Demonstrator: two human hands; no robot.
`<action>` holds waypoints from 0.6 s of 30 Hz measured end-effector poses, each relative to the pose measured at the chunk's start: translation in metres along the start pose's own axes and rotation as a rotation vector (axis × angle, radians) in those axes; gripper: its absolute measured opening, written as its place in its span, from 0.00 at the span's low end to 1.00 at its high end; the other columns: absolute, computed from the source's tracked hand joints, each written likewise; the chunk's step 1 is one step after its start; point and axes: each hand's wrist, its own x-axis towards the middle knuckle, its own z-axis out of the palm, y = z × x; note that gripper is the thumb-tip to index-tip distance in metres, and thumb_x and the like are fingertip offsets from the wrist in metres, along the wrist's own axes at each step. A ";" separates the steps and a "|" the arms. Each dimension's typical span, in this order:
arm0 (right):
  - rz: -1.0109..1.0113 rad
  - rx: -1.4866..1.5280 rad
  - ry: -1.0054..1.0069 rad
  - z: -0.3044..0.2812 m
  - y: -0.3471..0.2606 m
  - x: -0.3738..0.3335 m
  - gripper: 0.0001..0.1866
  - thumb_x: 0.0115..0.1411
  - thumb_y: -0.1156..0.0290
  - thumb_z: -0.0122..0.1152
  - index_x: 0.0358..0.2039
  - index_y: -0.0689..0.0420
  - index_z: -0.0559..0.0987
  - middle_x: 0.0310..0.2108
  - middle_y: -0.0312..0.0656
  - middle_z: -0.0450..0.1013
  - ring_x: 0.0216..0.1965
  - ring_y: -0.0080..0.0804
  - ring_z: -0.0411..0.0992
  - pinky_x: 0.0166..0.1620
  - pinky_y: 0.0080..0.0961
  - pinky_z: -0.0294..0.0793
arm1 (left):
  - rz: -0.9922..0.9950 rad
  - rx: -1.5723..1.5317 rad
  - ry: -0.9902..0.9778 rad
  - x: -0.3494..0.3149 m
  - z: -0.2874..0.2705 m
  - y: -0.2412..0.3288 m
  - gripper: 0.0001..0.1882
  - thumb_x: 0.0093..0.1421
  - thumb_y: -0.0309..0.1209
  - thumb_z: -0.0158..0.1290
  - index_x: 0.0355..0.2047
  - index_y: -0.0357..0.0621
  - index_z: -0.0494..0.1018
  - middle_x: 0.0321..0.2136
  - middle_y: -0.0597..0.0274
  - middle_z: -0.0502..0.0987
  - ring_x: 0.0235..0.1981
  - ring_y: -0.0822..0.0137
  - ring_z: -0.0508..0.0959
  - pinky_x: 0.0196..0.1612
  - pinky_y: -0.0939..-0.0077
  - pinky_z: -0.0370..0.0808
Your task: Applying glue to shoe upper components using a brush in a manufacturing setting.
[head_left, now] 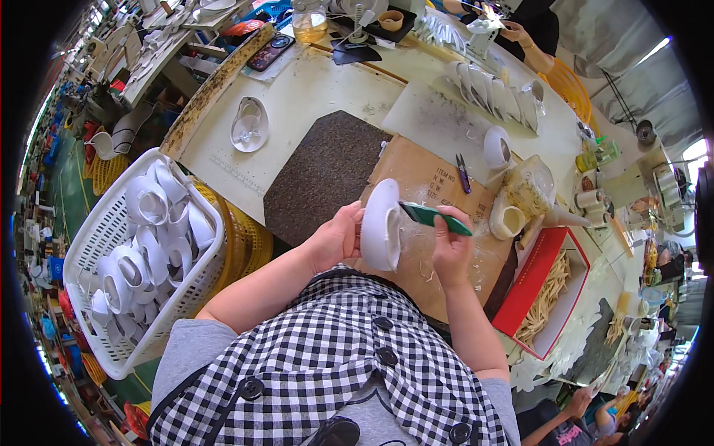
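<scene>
A white shoe [381, 227] is in my left hand [338, 236], which grips it from its left side, partly hidden behind it. My right hand [452, 249] is closed around a green cutter knife [437, 219]. The knife's dark narrow end points left and meets the shoe's right edge, or lies very close to it. Both hands are above a brown cardboard sheet [424, 160] scattered with white scraps. Farther back on the sheet lie small dark-handled thread snips [463, 175].
At left, a white basket [82, 256] holds several white shoes. A dark mat [323, 171] and another white shoe [249, 125] lie on the table. Right of me are a red box [532, 286] of pale strips and a grimy plastic container [529, 182]. A co-worker's hand [515, 33] shows far back.
</scene>
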 end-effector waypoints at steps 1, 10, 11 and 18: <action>-0.145 -0.049 -0.103 0.001 -0.013 0.006 0.07 0.60 0.78 0.53 0.39 0.57 0.73 0.39 0.42 0.72 0.41 0.32 0.72 0.44 0.21 0.70 | 0.002 0.026 -0.055 0.001 0.007 0.001 0.34 0.65 0.55 0.25 0.60 0.41 0.56 0.52 0.55 0.68 0.50 0.64 0.72 0.54 0.64 0.68; -0.792 -0.560 -0.569 -0.027 -0.053 -0.018 0.16 0.46 0.74 0.58 0.39 0.52 0.76 0.40 0.42 0.73 0.42 0.40 0.73 0.45 0.33 0.74 | 0.151 -0.353 -0.009 -0.002 0.017 0.015 0.35 0.61 0.59 0.34 0.60 0.48 0.56 0.53 0.59 0.66 0.52 0.63 0.69 0.52 0.61 0.68; -0.791 -0.559 -0.571 -0.025 -0.046 -0.019 0.16 0.46 0.74 0.58 0.39 0.52 0.76 0.40 0.42 0.73 0.42 0.40 0.73 0.45 0.33 0.74 | 0.170 -0.420 0.017 -0.003 0.016 0.017 0.34 0.61 0.58 0.36 0.60 0.49 0.56 0.53 0.59 0.65 0.52 0.62 0.69 0.52 0.61 0.68; -0.192 0.095 0.151 0.008 -0.012 -0.025 0.09 0.60 0.84 0.49 0.41 0.59 0.67 0.37 0.49 0.72 0.42 0.35 0.72 0.48 0.26 0.70 | 0.223 -0.752 -0.098 -0.002 0.018 0.002 0.25 0.63 0.44 0.42 0.56 0.43 0.59 0.50 0.58 0.68 0.52 0.63 0.68 0.55 0.67 0.66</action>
